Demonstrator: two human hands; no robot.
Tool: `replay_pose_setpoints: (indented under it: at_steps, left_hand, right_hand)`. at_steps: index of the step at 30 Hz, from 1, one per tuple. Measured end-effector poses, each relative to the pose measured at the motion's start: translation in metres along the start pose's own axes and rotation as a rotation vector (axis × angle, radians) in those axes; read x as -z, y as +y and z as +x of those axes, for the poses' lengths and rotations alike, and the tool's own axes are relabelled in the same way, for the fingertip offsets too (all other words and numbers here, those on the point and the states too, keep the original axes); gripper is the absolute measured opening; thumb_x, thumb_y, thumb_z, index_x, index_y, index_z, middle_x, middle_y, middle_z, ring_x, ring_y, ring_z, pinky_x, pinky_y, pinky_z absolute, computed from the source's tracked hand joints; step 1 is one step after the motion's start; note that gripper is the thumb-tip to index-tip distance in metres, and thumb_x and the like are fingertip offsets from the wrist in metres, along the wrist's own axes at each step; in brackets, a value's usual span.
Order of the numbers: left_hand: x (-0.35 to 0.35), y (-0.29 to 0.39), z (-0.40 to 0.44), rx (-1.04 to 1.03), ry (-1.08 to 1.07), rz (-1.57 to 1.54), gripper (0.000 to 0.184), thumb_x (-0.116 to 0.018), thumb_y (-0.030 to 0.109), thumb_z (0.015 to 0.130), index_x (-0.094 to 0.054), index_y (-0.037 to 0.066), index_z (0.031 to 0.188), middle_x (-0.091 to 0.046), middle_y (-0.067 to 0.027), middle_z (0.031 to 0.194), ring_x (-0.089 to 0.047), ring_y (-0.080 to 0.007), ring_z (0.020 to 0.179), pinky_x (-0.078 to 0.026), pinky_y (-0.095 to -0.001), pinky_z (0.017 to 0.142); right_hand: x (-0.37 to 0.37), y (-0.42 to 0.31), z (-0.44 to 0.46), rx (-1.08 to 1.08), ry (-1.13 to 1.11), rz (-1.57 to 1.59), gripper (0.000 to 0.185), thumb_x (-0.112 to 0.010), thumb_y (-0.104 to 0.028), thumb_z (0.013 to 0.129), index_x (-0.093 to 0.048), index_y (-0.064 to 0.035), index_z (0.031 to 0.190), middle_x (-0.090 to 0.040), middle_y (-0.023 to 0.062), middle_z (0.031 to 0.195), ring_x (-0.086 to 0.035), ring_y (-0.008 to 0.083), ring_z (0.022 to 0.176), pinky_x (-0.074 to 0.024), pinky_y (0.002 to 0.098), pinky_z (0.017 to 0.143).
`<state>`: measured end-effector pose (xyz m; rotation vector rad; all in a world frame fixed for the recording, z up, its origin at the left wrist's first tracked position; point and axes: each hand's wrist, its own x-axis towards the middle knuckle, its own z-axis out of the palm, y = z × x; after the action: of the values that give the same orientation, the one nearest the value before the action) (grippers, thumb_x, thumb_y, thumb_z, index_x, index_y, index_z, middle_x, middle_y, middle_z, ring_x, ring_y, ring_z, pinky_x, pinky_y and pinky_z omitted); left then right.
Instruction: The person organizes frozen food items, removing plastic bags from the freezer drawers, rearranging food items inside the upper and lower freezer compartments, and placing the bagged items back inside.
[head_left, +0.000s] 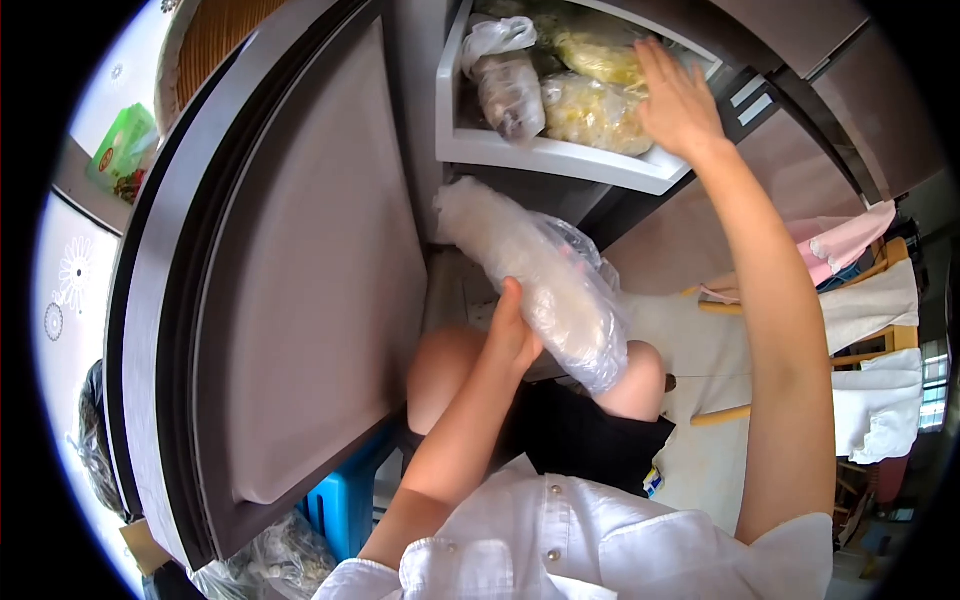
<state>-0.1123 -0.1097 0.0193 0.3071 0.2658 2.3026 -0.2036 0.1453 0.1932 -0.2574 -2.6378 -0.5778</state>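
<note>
Your left hand (pixel 515 335) clasped the bagged white bundle (pixel 540 275) from below, thumb against its side (fingers hidden, so firmness could not be told). Bundle sat below and in front of the open drawer (pixel 560 163). Long axis slanted: one end pointed at the drawer's left front corner, the other away from it, by your right knee (pixel 642 378). Your right hand (pixel 678 108), fingers extended, pinching nothing, lay beside the yellowish bags (pixel 597 112) inside the drawer. Judged step: bundle supported while the drawer's contents were handled; next move called for steady support lengthwise.
</note>
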Motion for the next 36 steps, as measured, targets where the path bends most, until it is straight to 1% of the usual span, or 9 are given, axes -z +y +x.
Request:
replay_pose_setpoints:
  at_steps: [4,8,11,14,19,24,27,30,36]
  left_hand:
    - [-0.002,0.0,0.0,-0.027,0.008,-0.009,0.099,-0.061,0.064,0.079,-0.021,0.001,0.145,-0.039,-0.0138,0.143,-0.036,-0.0316,0.134,-0.033,-0.0495,0.109]
    - [-0.003,0.003,0.001,-0.02,0.051,-0.064,0.097,-0.056,0.066,0.081,-0.022,0.001,0.144,-0.041,-0.0158,0.14,-0.038,-0.0342,0.132,-0.035,-0.0518,0.106]
    - [-0.005,0.006,0.001,0.002,0.076,-0.068,0.095,-0.052,0.067,0.082,-0.024,0.0,0.143,-0.042,-0.0169,0.138,-0.04,-0.0354,0.13,-0.035,-0.0523,0.106]
    - [-0.007,0.007,0.0,-0.007,0.072,-0.081,0.093,-0.052,0.066,0.083,-0.026,0.0,0.142,-0.044,-0.0175,0.137,-0.043,-0.0359,0.127,-0.036,-0.0524,0.105]
    - [-0.005,0.013,-0.01,-0.048,0.022,-0.088,0.089,-0.054,0.064,0.084,-0.029,0.0,0.141,-0.045,-0.017,0.136,-0.045,-0.0351,0.126,-0.036,-0.0509,0.105]
    - [-0.013,0.017,-0.024,-0.082,0.048,-0.032,0.087,-0.054,0.063,0.084,-0.029,0.002,0.142,-0.044,-0.0159,0.137,-0.044,-0.0312,0.128,-0.036,-0.0463,0.107]
    - [-0.014,0.01,-0.032,-0.083,0.085,0.004,0.086,-0.055,0.062,0.085,-0.028,0.003,0.142,-0.043,-0.0155,0.139,-0.044,-0.0291,0.128,-0.035,-0.0445,0.107]
    - [-0.019,0.005,-0.037,-0.017,0.076,0.07,0.093,-0.058,0.064,0.081,-0.028,0.002,0.142,-0.044,-0.0157,0.138,-0.045,-0.0286,0.126,-0.038,-0.0435,0.105]
    - [-0.022,-0.003,-0.032,0.115,0.002,0.291,0.099,-0.06,0.068,0.077,-0.03,0.0,0.141,-0.046,-0.0148,0.135,-0.047,-0.0263,0.123,-0.041,-0.0408,0.102]
  right_hand:
    - [0.016,-0.002,0.018,-0.05,-0.215,-0.035,0.081,-0.057,-0.023,0.077,-0.02,-0.0089,0.148,-0.023,0.0135,0.154,-0.022,0.0319,0.141,-0.0164,0.0459,0.116]
    - [0.022,-0.02,0.028,-0.03,0.023,0.246,0.086,-0.062,-0.039,0.077,-0.025,-0.008,0.147,-0.026,0.0156,0.152,-0.022,0.0325,0.141,-0.0181,0.0468,0.115]
    - [0.012,-0.016,0.03,-0.07,-0.168,0.259,0.085,-0.062,-0.048,0.077,-0.03,-0.0095,0.146,-0.028,0.0159,0.151,-0.024,0.0331,0.14,-0.0195,0.0434,0.114]
    - [0.017,-0.018,0.031,-0.054,-0.094,0.235,0.071,-0.062,-0.042,0.08,-0.04,-0.0126,0.141,-0.039,0.0155,0.145,-0.034,0.0311,0.135,-0.0282,0.0424,0.111]
    - [0.081,-0.062,-0.065,0.171,0.4,0.566,0.031,-0.068,-0.013,0.076,-0.064,-0.0043,0.105,-0.066,0.0143,0.097,-0.063,0.0305,0.09,-0.0507,0.0373,0.077]
    - [0.082,-0.1,-0.195,-0.011,-0.21,1.069,0.067,-0.078,-0.027,0.072,-0.051,-0.0037,0.129,-0.062,0.019,0.113,-0.061,0.0362,0.103,-0.0487,0.0385,0.087]
    - [0.062,-0.099,-0.237,-0.238,-0.59,1.378,0.082,-0.08,-0.024,0.074,-0.037,-0.0033,0.14,-0.06,0.0152,0.12,-0.059,0.0281,0.111,-0.0441,0.0344,0.094]
    - [0.048,-0.109,-0.254,-0.471,-0.536,1.918,0.082,-0.082,-0.023,0.072,-0.039,-0.001,0.138,-0.057,0.0109,0.124,-0.055,0.0212,0.114,-0.0419,0.034,0.097]
    - [0.041,-0.118,-0.279,-0.602,-0.715,2.091,0.068,-0.081,-0.016,0.073,-0.048,0.0015,0.13,-0.056,0.0083,0.122,-0.053,0.0163,0.111,-0.0419,0.0315,0.096]
